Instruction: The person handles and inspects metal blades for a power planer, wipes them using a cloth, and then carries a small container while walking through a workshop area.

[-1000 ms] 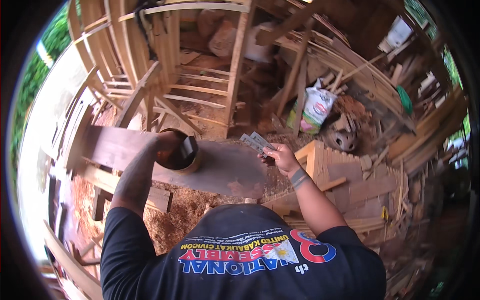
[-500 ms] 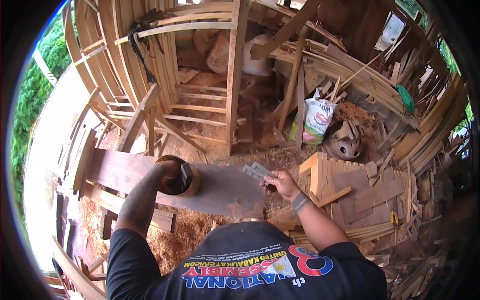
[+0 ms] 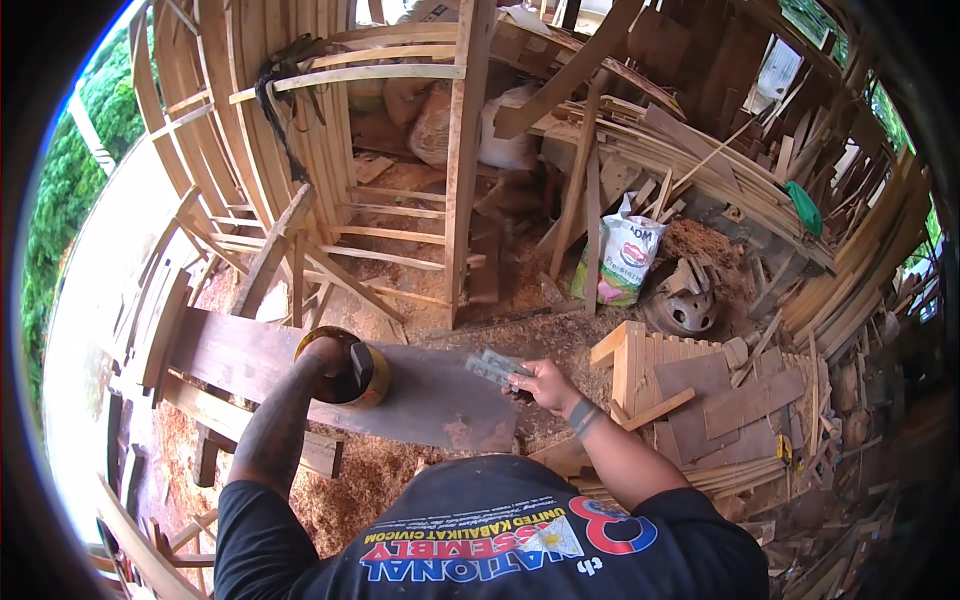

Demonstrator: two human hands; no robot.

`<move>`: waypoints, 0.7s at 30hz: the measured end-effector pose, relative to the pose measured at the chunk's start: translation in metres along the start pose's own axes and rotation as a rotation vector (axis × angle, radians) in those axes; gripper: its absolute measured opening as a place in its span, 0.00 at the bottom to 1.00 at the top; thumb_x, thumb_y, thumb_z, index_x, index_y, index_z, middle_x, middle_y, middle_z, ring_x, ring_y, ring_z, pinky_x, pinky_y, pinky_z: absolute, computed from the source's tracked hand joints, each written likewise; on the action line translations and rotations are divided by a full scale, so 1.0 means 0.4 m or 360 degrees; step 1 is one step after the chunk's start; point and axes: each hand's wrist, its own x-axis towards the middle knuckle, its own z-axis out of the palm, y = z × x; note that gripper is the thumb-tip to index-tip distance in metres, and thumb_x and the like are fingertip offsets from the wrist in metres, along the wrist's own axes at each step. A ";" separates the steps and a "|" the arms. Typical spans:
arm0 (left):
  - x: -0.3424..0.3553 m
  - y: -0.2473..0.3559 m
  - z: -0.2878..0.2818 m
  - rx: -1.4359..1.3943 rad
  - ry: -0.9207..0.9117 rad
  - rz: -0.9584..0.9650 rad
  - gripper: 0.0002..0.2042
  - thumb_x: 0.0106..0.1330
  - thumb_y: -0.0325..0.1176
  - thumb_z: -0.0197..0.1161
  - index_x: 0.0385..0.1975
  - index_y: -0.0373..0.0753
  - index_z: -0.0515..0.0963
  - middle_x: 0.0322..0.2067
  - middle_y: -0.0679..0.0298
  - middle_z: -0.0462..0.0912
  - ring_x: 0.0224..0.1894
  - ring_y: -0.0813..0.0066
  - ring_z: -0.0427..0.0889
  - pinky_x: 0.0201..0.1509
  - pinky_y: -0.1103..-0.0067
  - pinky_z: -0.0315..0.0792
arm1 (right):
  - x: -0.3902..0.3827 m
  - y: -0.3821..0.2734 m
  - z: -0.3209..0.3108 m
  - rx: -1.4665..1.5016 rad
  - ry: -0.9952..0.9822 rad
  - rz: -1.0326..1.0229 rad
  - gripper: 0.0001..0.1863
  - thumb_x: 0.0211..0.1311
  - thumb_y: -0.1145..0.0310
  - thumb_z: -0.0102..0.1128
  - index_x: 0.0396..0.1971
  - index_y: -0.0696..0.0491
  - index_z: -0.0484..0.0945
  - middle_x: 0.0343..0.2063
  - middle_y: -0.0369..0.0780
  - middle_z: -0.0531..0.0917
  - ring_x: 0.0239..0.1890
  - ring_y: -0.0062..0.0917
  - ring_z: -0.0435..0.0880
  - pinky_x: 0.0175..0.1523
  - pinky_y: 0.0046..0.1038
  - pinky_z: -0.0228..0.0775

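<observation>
My left hand (image 3: 326,356) reaches down inside a round tin (image 3: 377,386) with a yellowish outer wall; its fingers are hidden there. A dark block-like thing (image 3: 358,366) shows in the tin beside the hand. The tin stands on a wide brown board (image 3: 430,395) lying in front of me. Over the board's right end, my right hand (image 3: 547,386) is closed on flat grey metal pieces that look like hinges (image 3: 491,368), their ends sticking out leftward past the fingertips.
Slatted wooden framing (image 3: 452,200) rises beyond the board. Right of me lie a slatted wooden piece (image 3: 690,350) and flat wood offcuts (image 3: 750,405). Farther off stand a white and green sack (image 3: 628,250) and a rounded grey metal part (image 3: 688,300). Shavings (image 3: 370,490) cover the ground.
The whole view has shifted a little. My right hand, still gripping the metal pieces, has moved slightly left; my left hand stays inside the tin.
</observation>
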 end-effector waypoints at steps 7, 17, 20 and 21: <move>-0.335 0.182 -0.330 -0.0975 0.0814 -0.0696 0.16 0.59 0.36 0.71 0.44 0.38 0.78 0.32 0.51 0.85 0.38 0.50 0.84 0.42 0.62 0.76 | -0.022 0.024 -0.021 -0.0116 0.0037 -0.0067 0.11 0.73 0.68 0.60 0.41 0.60 0.84 0.31 0.39 0.88 0.31 0.16 0.84 0.37 0.21 0.78; -0.616 0.388 -0.416 -0.2298 0.1609 -0.0350 0.16 0.59 0.25 0.72 0.45 0.33 0.75 0.38 0.62 0.84 0.41 0.76 0.84 0.45 0.78 0.80 | 0.049 -0.041 0.001 -0.0161 -0.0072 -0.0020 0.10 0.73 0.67 0.58 0.38 0.58 0.82 0.32 0.38 0.88 0.29 0.15 0.82 0.34 0.19 0.73; -0.538 0.523 -0.366 -0.2695 0.1568 -0.0173 0.13 0.58 0.21 0.71 0.40 0.33 0.76 0.46 0.60 0.82 0.45 0.74 0.84 0.49 0.77 0.80 | 0.087 -0.045 0.001 -0.0186 -0.0130 0.0018 0.10 0.73 0.67 0.58 0.39 0.58 0.82 0.32 0.38 0.88 0.28 0.15 0.82 0.34 0.19 0.73; -0.520 0.571 -0.373 -0.2773 0.1334 -0.0284 0.14 0.58 0.21 0.72 0.42 0.34 0.76 0.47 0.60 0.82 0.47 0.74 0.83 0.49 0.77 0.80 | 0.098 -0.043 0.002 -0.0195 -0.0118 -0.0022 0.09 0.72 0.68 0.58 0.37 0.57 0.84 0.29 0.36 0.88 0.26 0.13 0.81 0.31 0.18 0.71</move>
